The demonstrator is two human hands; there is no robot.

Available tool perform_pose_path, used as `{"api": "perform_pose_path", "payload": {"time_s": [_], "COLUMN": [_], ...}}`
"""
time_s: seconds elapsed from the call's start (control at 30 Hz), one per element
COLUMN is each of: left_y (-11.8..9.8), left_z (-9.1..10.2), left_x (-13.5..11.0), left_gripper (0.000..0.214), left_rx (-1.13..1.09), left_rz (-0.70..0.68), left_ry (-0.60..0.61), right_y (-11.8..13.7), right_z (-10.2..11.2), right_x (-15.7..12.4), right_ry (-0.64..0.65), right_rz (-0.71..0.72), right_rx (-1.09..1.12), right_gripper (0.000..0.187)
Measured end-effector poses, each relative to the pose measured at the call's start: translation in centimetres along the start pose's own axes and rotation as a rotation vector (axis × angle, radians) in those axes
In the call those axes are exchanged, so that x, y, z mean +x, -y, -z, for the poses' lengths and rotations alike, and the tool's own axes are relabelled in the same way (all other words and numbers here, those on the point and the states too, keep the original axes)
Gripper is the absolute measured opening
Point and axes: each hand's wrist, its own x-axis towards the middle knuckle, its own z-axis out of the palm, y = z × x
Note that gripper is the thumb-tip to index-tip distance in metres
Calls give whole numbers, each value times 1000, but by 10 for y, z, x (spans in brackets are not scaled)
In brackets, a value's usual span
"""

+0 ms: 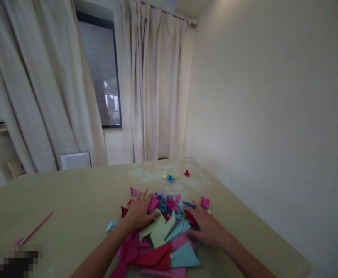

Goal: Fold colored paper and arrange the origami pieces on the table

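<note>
A heap of folded paper pieces in many colours lies on the table between my two hands. My left hand (141, 211) rests on the heap's left side with fingers spread, its thumb over a pale green paper pinwheel (159, 231). On the right side, my right hand (206, 226) touches the heap, fingers apart. Nearest me in the heap are a red folded paper (157, 258) and a light blue folded paper (185, 255). Behind the pinwheel sits a pink paper flower (173, 203). What lies under my palms is hidden.
Small yellow, blue (170, 178) and red paper pieces (187, 173) lie farther back on the table (79, 200). At left is a thin pink stick (38, 227), near a dark pixelated patch. A wall (273, 116) runs along the right; curtains (157, 85) hang behind.
</note>
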Motion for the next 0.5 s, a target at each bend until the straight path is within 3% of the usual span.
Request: {"api": "perform_pose_path", "payload": {"time_s": [0.1, 0.23, 0.37, 0.43, 0.5], "left_y": [2, 7, 20, 25, 23], "left_z": [-3, 7, 10, -4, -30], "left_x": [2, -27, -85, -120, -151], "left_gripper": [62, 43, 54, 76, 94], "left_rx": [-37, -48, -28, 97, 265], "left_rz": [-65, -101, -143, -171, -189], "left_ry": [2, -16, -104, -186, -262], "right_y": [0, 5, 24, 43, 68], "right_z": [-8, -12, -17, -21, -27], "right_x": [9, 55, 125, 161, 192], "right_ry": [-22, -79, -45, -26, -8], "right_rz": [33, 72, 149, 194, 259], "right_rx": [15, 9, 41, 59, 83], "right_gripper": [83, 70, 61, 55, 47]}}
